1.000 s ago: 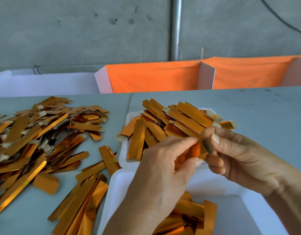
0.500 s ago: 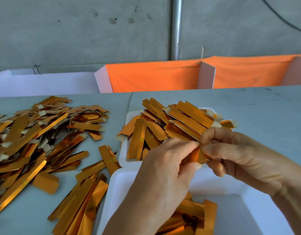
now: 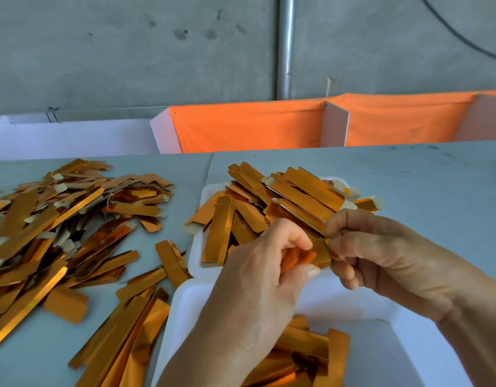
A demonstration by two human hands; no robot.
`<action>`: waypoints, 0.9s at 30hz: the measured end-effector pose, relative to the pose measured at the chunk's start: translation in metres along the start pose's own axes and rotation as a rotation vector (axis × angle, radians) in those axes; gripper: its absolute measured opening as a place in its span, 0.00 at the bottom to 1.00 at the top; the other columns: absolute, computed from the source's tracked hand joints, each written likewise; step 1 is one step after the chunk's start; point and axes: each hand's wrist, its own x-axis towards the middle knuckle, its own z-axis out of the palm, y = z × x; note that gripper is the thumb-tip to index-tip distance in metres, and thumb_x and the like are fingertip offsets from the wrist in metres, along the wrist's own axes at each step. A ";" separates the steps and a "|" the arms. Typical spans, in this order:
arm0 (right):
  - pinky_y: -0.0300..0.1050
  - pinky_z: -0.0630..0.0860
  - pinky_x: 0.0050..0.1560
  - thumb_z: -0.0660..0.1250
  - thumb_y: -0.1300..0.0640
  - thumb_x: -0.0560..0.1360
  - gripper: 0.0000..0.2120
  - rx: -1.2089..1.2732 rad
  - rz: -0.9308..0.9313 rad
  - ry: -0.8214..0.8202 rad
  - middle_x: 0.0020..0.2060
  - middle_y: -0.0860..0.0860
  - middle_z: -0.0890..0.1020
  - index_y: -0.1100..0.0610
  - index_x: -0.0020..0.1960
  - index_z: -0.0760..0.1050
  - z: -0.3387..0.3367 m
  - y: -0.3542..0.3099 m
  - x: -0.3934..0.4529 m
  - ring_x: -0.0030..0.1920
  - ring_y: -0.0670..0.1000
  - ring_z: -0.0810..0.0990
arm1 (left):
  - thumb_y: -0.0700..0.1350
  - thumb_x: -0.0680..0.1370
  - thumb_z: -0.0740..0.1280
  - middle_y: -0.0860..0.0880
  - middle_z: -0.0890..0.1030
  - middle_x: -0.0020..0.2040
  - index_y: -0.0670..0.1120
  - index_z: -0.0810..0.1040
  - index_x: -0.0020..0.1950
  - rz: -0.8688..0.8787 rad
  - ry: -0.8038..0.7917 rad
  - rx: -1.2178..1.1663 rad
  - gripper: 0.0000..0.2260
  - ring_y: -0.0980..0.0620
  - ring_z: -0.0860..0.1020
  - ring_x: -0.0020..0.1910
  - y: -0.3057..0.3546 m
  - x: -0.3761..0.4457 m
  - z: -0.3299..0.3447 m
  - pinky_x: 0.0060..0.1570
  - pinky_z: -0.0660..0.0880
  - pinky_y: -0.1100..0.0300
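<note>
Head view, frame centre: left hand (image 3: 258, 277) and right hand (image 3: 381, 255) both pinch one gold foil strip (image 3: 319, 251) between fingertips, above near white tray (image 3: 367, 308). Far tray (image 3: 205, 191) heaped with strips; loose strip pile (image 3: 59, 219) on table (image 3: 423, 177), left of frame.

Left grip (image 3: 258, 275) thumb and fingers curled in a pinch, right grip (image 3: 386, 258) pinching likewise, fingertips close together
</note>
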 end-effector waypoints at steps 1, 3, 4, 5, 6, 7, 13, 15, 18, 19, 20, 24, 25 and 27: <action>0.39 0.72 0.26 0.68 0.63 0.64 0.04 -0.009 -0.002 0.003 0.25 0.55 0.74 0.55 0.36 0.79 0.000 0.000 0.000 0.25 0.51 0.73 | 0.50 0.76 0.68 0.61 0.79 0.44 0.59 0.71 0.50 0.011 0.001 0.010 0.08 0.65 0.75 0.50 0.001 0.000 0.000 0.47 0.71 0.73; 0.39 0.73 0.26 0.69 0.62 0.64 0.04 -0.027 -0.008 0.008 0.26 0.56 0.75 0.55 0.36 0.78 0.000 0.001 0.001 0.25 0.51 0.74 | 0.48 0.76 0.68 0.63 0.76 0.39 0.59 0.71 0.48 0.034 -0.004 0.037 0.08 0.68 0.73 0.47 0.003 0.000 -0.001 0.42 0.69 0.76; 0.39 0.73 0.27 0.69 0.62 0.64 0.03 -0.031 -0.011 0.009 0.26 0.56 0.76 0.55 0.37 0.78 0.001 0.002 0.001 0.26 0.51 0.74 | 0.48 0.76 0.69 0.65 0.75 0.37 0.59 0.72 0.47 0.044 -0.012 0.050 0.08 0.70 0.72 0.45 0.004 0.000 -0.001 0.40 0.68 0.78; 0.39 0.74 0.27 0.70 0.62 0.64 0.03 -0.034 -0.016 0.007 0.26 0.57 0.76 0.56 0.38 0.78 0.000 0.002 0.001 0.26 0.51 0.74 | 0.47 0.76 0.69 0.68 0.74 0.36 0.59 0.72 0.47 0.055 -0.022 0.061 0.08 0.72 0.72 0.43 0.005 0.001 -0.001 0.38 0.66 0.79; 0.39 0.74 0.27 0.70 0.61 0.65 0.03 -0.033 -0.023 0.001 0.27 0.57 0.76 0.56 0.38 0.78 0.000 0.003 0.001 0.26 0.51 0.74 | 0.47 0.76 0.69 0.71 0.73 0.36 0.58 0.72 0.46 0.067 -0.030 0.067 0.07 0.73 0.71 0.41 0.005 0.001 -0.002 0.37 0.66 0.79; 0.39 0.74 0.27 0.70 0.61 0.65 0.03 -0.023 -0.031 -0.010 0.27 0.56 0.76 0.56 0.38 0.78 -0.001 0.003 0.001 0.26 0.51 0.74 | 0.47 0.76 0.69 0.73 0.72 0.37 0.58 0.72 0.46 0.076 -0.031 0.069 0.07 0.73 0.71 0.40 0.006 0.001 -0.003 0.36 0.65 0.80; 0.38 0.73 0.26 0.73 0.59 0.66 0.05 0.153 -0.054 -0.096 0.28 0.54 0.74 0.58 0.40 0.79 -0.007 0.003 0.000 0.25 0.49 0.73 | 0.47 0.75 0.69 0.65 0.79 0.42 0.58 0.76 0.48 0.063 -0.008 -0.080 0.06 0.63 0.77 0.45 0.002 0.001 -0.006 0.42 0.72 0.70; 0.38 0.72 0.24 0.80 0.57 0.60 0.14 0.225 -0.044 -0.121 0.28 0.53 0.73 0.58 0.42 0.80 -0.008 0.005 0.001 0.24 0.48 0.72 | 0.48 0.75 0.69 0.61 0.82 0.45 0.58 0.77 0.50 0.052 -0.023 -0.133 0.07 0.59 0.79 0.47 0.001 0.001 -0.005 0.47 0.74 0.65; 0.38 0.72 0.24 0.83 0.53 0.56 0.20 0.215 -0.032 -0.141 0.28 0.53 0.73 0.58 0.44 0.81 -0.008 0.006 0.002 0.24 0.47 0.72 | 0.48 0.75 0.69 0.61 0.82 0.46 0.59 0.77 0.50 0.043 -0.044 -0.170 0.07 0.60 0.79 0.48 -0.001 0.002 -0.006 0.48 0.74 0.65; 0.38 0.72 0.25 0.83 0.52 0.57 0.20 0.196 -0.028 -0.146 0.28 0.53 0.73 0.59 0.44 0.81 -0.007 0.006 0.002 0.25 0.47 0.72 | 0.48 0.75 0.69 0.61 0.82 0.46 0.59 0.77 0.50 0.038 -0.052 -0.186 0.07 0.60 0.79 0.48 -0.002 0.002 -0.006 0.48 0.74 0.66; 0.38 0.72 0.25 0.83 0.52 0.57 0.20 0.185 -0.026 -0.150 0.28 0.53 0.73 0.59 0.44 0.80 -0.007 0.006 0.002 0.25 0.48 0.73 | 0.48 0.75 0.69 0.62 0.82 0.46 0.59 0.77 0.50 0.035 -0.059 -0.199 0.07 0.61 0.79 0.49 -0.003 0.002 -0.006 0.48 0.74 0.67; 0.38 0.74 0.27 0.82 0.51 0.58 0.19 0.207 -0.027 -0.154 0.28 0.53 0.74 0.58 0.42 0.80 -0.005 0.009 0.005 0.26 0.48 0.75 | 0.46 0.75 0.69 0.62 0.83 0.46 0.56 0.78 0.49 0.030 -0.078 -0.287 0.06 0.64 0.79 0.50 -0.005 0.004 -0.006 0.48 0.73 0.72; 0.38 0.74 0.27 0.83 0.52 0.58 0.18 0.237 -0.028 -0.161 0.28 0.53 0.74 0.58 0.42 0.80 -0.005 0.010 0.005 0.26 0.48 0.75 | 0.45 0.75 0.69 0.62 0.83 0.46 0.55 0.79 0.49 0.029 -0.085 -0.327 0.06 0.64 0.79 0.50 -0.005 0.004 -0.007 0.48 0.72 0.74; 0.38 0.75 0.28 0.83 0.52 0.58 0.18 0.280 -0.032 -0.183 0.28 0.53 0.75 0.57 0.42 0.80 -0.004 0.011 0.006 0.27 0.48 0.76 | 0.44 0.75 0.69 0.61 0.83 0.46 0.54 0.79 0.49 0.030 -0.096 -0.377 0.06 0.64 0.80 0.49 -0.005 0.005 -0.007 0.46 0.71 0.76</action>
